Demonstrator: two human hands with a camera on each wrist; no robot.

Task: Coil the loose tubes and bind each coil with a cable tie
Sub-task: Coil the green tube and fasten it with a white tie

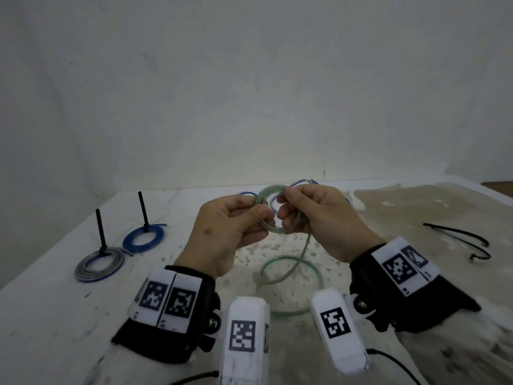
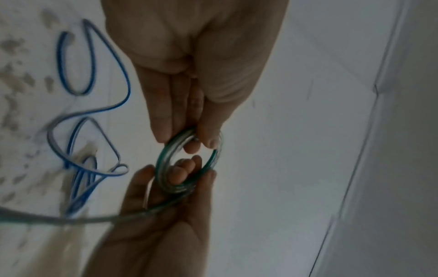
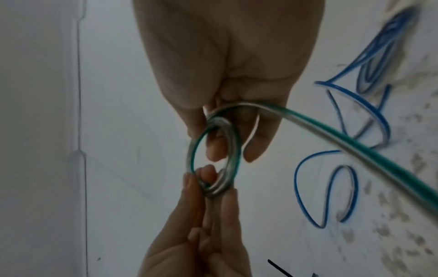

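Coiling green tube (image 1: 273, 215) between 2 hands (image 1: 273, 215)

From the head view, the left hand (image 1: 227, 232) and right hand (image 1: 319, 220) cover the sides of the green tube coil (image 1: 270, 209), so each grip's fingertips go unseen. Behind that coil, the loose blue tube (image 1: 301, 182) shows only in snatches. In the left wrist view, the green tail (image 2: 71, 218) blurs and runs off the left edge. The black cable tie (image 3: 280, 269) is cut by the right wrist view's bottom edge.
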